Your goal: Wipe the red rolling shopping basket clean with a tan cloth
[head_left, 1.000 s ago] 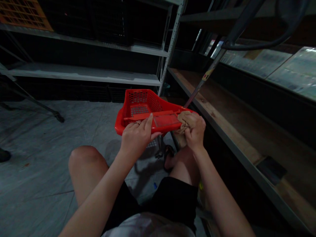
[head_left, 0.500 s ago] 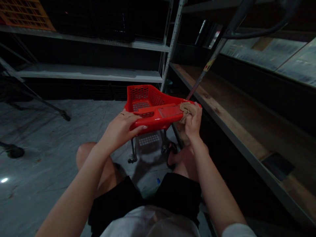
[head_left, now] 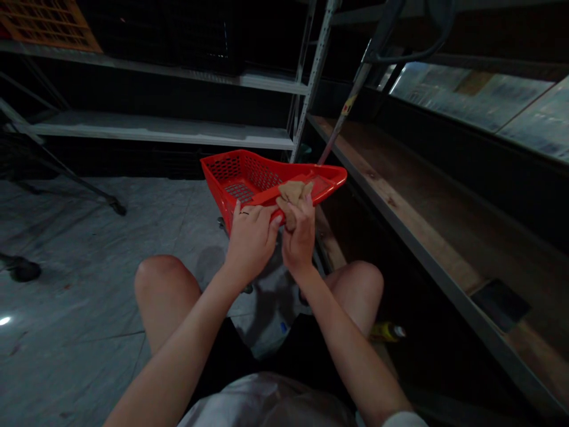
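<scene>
A red plastic basket (head_left: 249, 172) with perforated walls, mounted on a small cart with a metal pole (head_left: 342, 112), stands in front of my knees. My left hand (head_left: 251, 237) grips the basket's near rim, fingers curled over it. My right hand (head_left: 299, 228) is closed on a crumpled tan cloth (head_left: 291, 193) and presses it on the near rim, right beside my left hand. The two hands almost touch.
A long wooden shelf (head_left: 400, 196) runs along the right, with glossy sheets (head_left: 466, 95) on the tier above. Grey metal shelving (head_left: 155, 133) lines the back, an orange crate (head_left: 44, 24) at top left. A yellow bottle (head_left: 386, 331) lies by my right knee.
The basket has swung left and turned. My right hand slid the cloth leftward along the rim, from the right corner to next to my left hand. My left hand shifted its grip on the rim.
</scene>
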`<act>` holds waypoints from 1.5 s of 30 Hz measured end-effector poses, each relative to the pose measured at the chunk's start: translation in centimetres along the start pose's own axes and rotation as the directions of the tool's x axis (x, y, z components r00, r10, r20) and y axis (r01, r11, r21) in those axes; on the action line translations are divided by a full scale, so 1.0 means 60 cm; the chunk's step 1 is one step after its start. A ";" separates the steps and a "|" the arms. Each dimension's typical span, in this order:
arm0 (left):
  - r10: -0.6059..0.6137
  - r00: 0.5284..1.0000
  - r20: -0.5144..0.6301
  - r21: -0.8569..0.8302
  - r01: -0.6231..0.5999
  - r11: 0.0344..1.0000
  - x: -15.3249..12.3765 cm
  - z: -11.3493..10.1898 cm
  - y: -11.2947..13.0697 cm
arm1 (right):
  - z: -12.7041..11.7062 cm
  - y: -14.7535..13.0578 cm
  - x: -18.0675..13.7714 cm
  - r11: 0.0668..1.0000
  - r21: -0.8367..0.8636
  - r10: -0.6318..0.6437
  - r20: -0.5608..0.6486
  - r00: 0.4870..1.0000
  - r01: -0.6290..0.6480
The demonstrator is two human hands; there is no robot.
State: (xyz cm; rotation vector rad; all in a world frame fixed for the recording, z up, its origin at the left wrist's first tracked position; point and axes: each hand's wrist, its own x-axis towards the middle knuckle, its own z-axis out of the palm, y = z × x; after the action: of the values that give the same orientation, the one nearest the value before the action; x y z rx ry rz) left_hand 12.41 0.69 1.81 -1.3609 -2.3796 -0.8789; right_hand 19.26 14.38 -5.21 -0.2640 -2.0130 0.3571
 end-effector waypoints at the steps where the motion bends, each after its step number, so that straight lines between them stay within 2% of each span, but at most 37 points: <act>1: 0.034 0.999 0.020 -0.062 -0.032 0.998 0.000 -0.003 -0.006 | -0.002 0.001 -0.005 1.000 0.008 -0.010 0.023 1.000 0.010; 4: 0.203 0.973 0.105 -0.217 -0.177 0.960 0.002 -0.015 -0.033 | -0.022 0.028 -0.003 0.997 0.012 -0.076 0.132 0.988 0.075; 7: 0.336 0.929 0.155 -0.291 -0.283 0.914 0.008 -0.020 -0.067 | -0.045 0.066 0.025 0.993 -0.004 -0.116 0.206 0.972 0.119; 9: 0.325 0.938 0.121 -0.318 -0.274 0.908 0.011 -0.014 -0.095 | -0.050 0.083 0.048 0.995 -0.003 -0.095 0.202 0.975 0.097; 12: 0.242 0.970 0.035 -0.327 -0.218 0.920 0.016 0.011 -0.141 | -0.040 0.093 0.074 0.998 0.053 -0.042 0.149 0.988 0.034; 14: 0.217 0.976 -0.006 -0.321 -0.207 0.924 0.019 0.033 -0.164 | -0.028 0.086 0.079 0.996 0.081 -0.034 0.117 0.993 0.025; 16: 0.196 0.979 -0.051 -0.310 -0.203 0.929 0.020 0.055 -0.169 | -0.019 0.064 0.072 0.994 0.093 -0.073 0.084 0.994 0.065; 20: 0.095 0.985 -0.143 -0.237 -0.128 0.963 0.019 0.091 -0.135 | -0.011 -0.003 0.035 0.988 0.076 -0.136 0.044 0.990 0.132; 23: 0.004 0.989 -0.145 -0.168 -0.028 0.985 0.016 0.108 -0.094 | -0.010 -0.034 0.013 0.980 -0.051 -0.188 0.106 0.976 0.194; 26: -0.017 0.996 -0.085 -0.118 0.007 0.993 0.016 0.112 -0.063 | -0.018 -0.019 0.013 0.953 -0.184 -0.209 0.171 0.963 0.240; 28: 0.049 0.999 -0.022 -0.110 -0.051 0.993 0.018 0.109 -0.055 | -0.031 0.012 0.024 0.947 -0.230 -0.181 0.195 0.964 0.225; 31: 0.201 0.977 0.067 -0.176 -0.187 0.967 0.023 0.104 -0.054 | -0.057 0.061 0.046 0.952 -0.252 -0.123 0.200 0.972 0.172; 34: 0.286 0.953 0.101 -0.288 -0.247 0.925 0.032 0.108 -0.051 | -0.073 0.084 0.061 0.968 -0.240 -0.029 0.169 0.985 0.070; 40: 0.298 0.951 0.079 -0.410 -0.241 0.880 0.058 0.111 -0.017 | -0.080 0.060 0.069 0.974 -0.166 0.171 0.108 0.979 -0.151; 45: 0.338 0.940 0.049 -0.459 -0.279 0.844 0.077 0.087 0.004 | -0.107 0.040 0.082 0.964 -0.090 0.266 0.245 0.932 -0.251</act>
State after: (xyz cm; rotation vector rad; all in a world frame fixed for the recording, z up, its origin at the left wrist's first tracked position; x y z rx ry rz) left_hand 10.51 7.20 0.11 -1.9619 -2.0196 -1.3262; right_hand 22.89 19.13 0.72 -0.5471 -2.2495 0.5213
